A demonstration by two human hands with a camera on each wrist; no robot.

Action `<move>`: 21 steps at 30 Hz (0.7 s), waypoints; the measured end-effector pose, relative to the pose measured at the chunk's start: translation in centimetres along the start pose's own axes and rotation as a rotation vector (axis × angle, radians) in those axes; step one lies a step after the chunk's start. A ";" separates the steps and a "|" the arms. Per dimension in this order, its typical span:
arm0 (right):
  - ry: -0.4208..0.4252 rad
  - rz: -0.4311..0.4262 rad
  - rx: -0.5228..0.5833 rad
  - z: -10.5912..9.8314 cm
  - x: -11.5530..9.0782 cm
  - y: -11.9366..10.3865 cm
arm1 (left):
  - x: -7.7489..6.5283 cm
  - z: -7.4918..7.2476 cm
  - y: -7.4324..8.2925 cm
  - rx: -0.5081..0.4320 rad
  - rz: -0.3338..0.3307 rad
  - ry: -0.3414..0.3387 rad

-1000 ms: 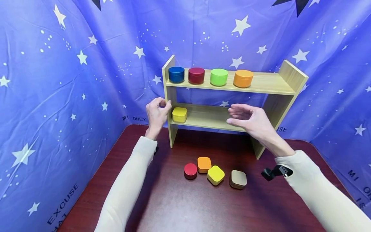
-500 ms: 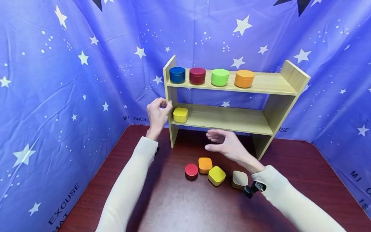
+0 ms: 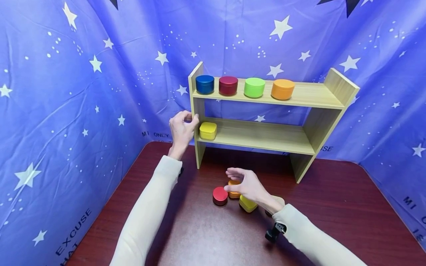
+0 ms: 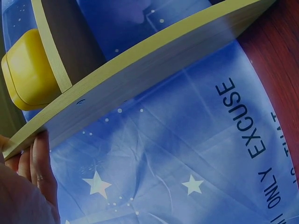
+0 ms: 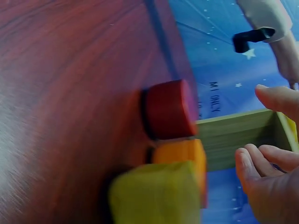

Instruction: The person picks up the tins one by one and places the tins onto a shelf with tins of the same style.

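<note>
My left hand (image 3: 181, 129) pinches the front edge of the left side panel of a wooden shelf (image 3: 263, 136). In the left wrist view, its fingers (image 4: 41, 163) lie on the panel's outer face. My right hand (image 3: 249, 183) holds nothing and hovers over the tins on the table, thumb and fingers spread apart. Below it are a square orange tin (image 3: 234, 195), partly hidden by the hand, and a square yellow tin (image 3: 247, 205). Just left of the thumb sits a round red tin (image 3: 220, 196). The right wrist mostly covers a beige tin (image 3: 279, 200).
On the upper board stand round tins in blue (image 3: 205, 85), dark red (image 3: 228, 86), green (image 3: 254, 88) and orange (image 3: 283, 89). A square yellow tin (image 3: 208, 131) occupies the lower board's left end. A starry blue cloth (image 3: 110, 85) hangs behind the dark red table (image 3: 199, 236).
My right hand has come down from in front of the lower board, moving left and toward me to the tins on the table. The left hand keeps its grip on the shelf panel.
</note>
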State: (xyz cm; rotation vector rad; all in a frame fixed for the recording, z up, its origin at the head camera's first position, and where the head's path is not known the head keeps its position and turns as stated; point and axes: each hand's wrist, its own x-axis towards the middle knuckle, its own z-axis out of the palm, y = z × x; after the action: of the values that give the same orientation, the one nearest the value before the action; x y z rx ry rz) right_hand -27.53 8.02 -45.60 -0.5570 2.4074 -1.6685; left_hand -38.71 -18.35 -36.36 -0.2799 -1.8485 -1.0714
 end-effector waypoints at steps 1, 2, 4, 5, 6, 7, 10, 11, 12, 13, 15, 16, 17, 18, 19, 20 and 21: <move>0.000 0.004 0.005 0.3 0.0 0.3 | 0.0 0.0 0.0 0.000 -0.001 0.000; 0.001 0.009 0.010 0.5 0.0 0.5 | 0.0 0.0 0.1 0.001 -0.002 -0.001; 0.000 0.014 0.012 1.1 0.0 1.0 | 0.0 -0.1 0.1 0.002 -0.007 -0.004; 0.000 0.012 0.009 1.3 0.0 1.2 | 0.0 -0.1 0.1 0.002 -0.010 -0.005; -0.001 0.008 -0.002 1.5 0.0 1.3 | 0.0 -0.1 0.1 0.000 -0.014 -0.006; -0.002 0.002 -0.014 1.7 0.0 1.5 | 0.0 -0.1 0.1 -0.001 -0.016 -0.006; 0.008 -0.016 -0.050 2.1 0.0 1.8 | 0.0 0.0 0.0 -0.002 -0.017 -0.006; 0.015 -0.020 -0.064 2.2 0.0 1.9 | 0.0 0.0 0.0 -0.001 -0.015 -0.005; 0.022 -0.021 -0.077 2.3 0.0 1.9 | 0.0 0.0 0.0 -0.001 -0.012 -0.004; 0.029 -0.021 -0.087 2.4 0.0 1.9 | 0.0 0.0 0.0 -0.001 -0.009 -0.004; 0.039 -0.017 -0.103 2.5 0.0 1.8 | 0.0 0.0 0.0 -0.002 -0.006 -0.003; 0.041 -0.015 -0.109 2.6 0.0 1.8 | 0.0 0.0 0.0 -0.001 -0.004 -0.002; 0.040 -0.016 -0.113 2.7 0.0 1.7 | 0.0 -0.1 0.0 0.001 -0.004 -0.002; 0.037 -0.016 -0.117 2.8 -0.1 1.7 | 0.0 -0.1 0.0 0.003 -0.004 -0.001; 0.035 -0.020 -0.121 3.0 -0.1 1.7 | 0.0 0.0 0.0 0.006 -0.004 -0.002; 0.031 -0.024 -0.123 3.1 -0.2 1.6 | 0.0 0.0 0.0 0.009 -0.003 -0.002; 0.027 -0.028 -0.126 3.2 -0.3 1.6 | 0.0 0.0 -0.1 0.013 -0.001 -0.001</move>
State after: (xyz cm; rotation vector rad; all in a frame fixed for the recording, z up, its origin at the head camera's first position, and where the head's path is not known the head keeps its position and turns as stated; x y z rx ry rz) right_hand -26.50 5.87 -48.29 -0.5926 2.5497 -1.5521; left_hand -38.75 -18.37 -36.42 -0.2720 -1.8563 -1.0604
